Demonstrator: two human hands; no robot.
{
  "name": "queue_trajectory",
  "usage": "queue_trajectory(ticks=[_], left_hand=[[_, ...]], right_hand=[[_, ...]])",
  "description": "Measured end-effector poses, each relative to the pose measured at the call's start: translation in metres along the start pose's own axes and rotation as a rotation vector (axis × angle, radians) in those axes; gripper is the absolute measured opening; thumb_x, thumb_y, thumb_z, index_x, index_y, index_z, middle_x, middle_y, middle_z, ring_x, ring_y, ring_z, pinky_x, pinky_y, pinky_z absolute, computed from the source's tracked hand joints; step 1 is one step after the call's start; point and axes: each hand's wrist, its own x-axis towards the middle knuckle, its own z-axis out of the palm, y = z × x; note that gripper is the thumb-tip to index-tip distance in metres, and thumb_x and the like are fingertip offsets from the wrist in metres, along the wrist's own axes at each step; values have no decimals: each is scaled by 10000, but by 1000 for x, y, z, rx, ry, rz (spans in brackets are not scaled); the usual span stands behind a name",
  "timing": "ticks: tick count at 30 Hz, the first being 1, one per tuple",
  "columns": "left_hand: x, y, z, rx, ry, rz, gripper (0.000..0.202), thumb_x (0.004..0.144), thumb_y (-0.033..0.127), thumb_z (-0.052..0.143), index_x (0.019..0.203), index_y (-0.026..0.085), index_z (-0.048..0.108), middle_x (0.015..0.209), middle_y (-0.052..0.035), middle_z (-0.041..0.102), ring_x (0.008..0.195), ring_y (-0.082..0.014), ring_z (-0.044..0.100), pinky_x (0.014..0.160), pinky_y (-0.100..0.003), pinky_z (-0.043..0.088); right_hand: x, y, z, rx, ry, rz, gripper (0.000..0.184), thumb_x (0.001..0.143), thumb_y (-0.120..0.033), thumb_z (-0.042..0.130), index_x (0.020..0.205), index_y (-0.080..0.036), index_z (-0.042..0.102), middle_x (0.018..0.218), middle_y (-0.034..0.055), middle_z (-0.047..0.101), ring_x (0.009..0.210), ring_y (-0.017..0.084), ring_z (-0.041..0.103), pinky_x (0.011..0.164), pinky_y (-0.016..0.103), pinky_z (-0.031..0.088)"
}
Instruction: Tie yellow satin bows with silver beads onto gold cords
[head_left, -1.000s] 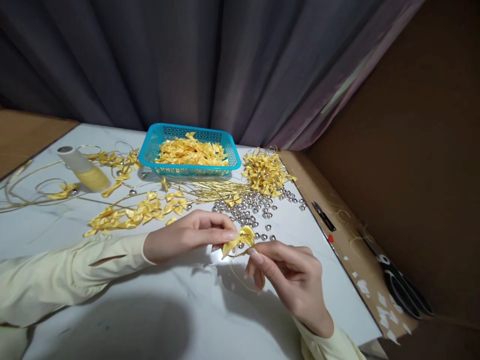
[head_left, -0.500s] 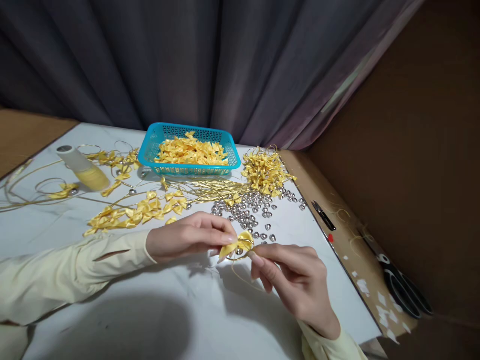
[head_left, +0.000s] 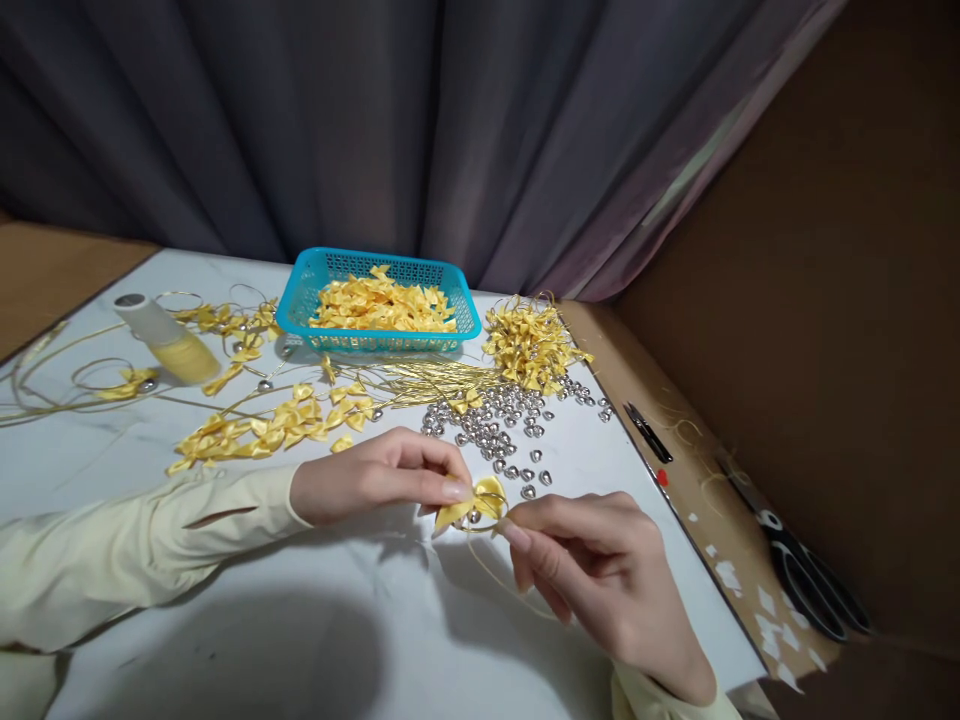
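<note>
Between thumb and fingers, my left hand [head_left: 390, 475] pinches a yellow satin bow [head_left: 491, 497] above the front of the white table. A small silver bead [head_left: 474, 516] sits at the bow's lower edge. My right hand [head_left: 585, 555] is closed on a thin gold cord [head_left: 487, 527] that loops round by the bow; a loose end of it trails down under the right fingers. Just beyond my hands lie several silver heart-shaped beads [head_left: 487, 425] in a scattered heap. Loose yellow bows [head_left: 281, 425] are spread behind my left forearm.
A blue basket [head_left: 379, 345] full of yellow bows stands at the back, beside a pile of corded bows [head_left: 529, 345]. Gold cords [head_left: 442, 380] lie before it. A bottle with yellow contents [head_left: 169, 340] is at left; black tweezers [head_left: 649, 432] and scissors [head_left: 806, 580] lie at right.
My right hand has shifted slightly right and down with the cord, and its loose end now reaches further right. My left hand still pinches the bow, almost in the same place.
</note>
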Motion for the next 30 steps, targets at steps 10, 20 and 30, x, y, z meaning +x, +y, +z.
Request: queue_trajectory(ticks=[10,20,30], left_hand=[[-1,-2,2,69,9,74,169,844,266,552,744,133,586,679,11,535,626,-97,443,591,-203,346],[-2,0,3,84,42,64,175,827,285,563,736,135,573,683,11,535,631,-104,444,604,-207,352],[-3,4,6,134,57,70,178,830,277,548,716,141,550,668,17,516,619,-100,436,597,-206,357]], right_hand=[[2,-3,1,209,-62,198,267,848,-262,587,615,-134,610,418,-20,523,310,42,373,306,160,266],[0,-3,6,47,-17,104,249,864,-200,552,641,-129,637,453,-16,522,380,50,382,371,171,285],[5,-8,2,-54,-19,61,259,860,-187,534,642,-130,661,437,-8,533,377,63,392,371,183,288]])
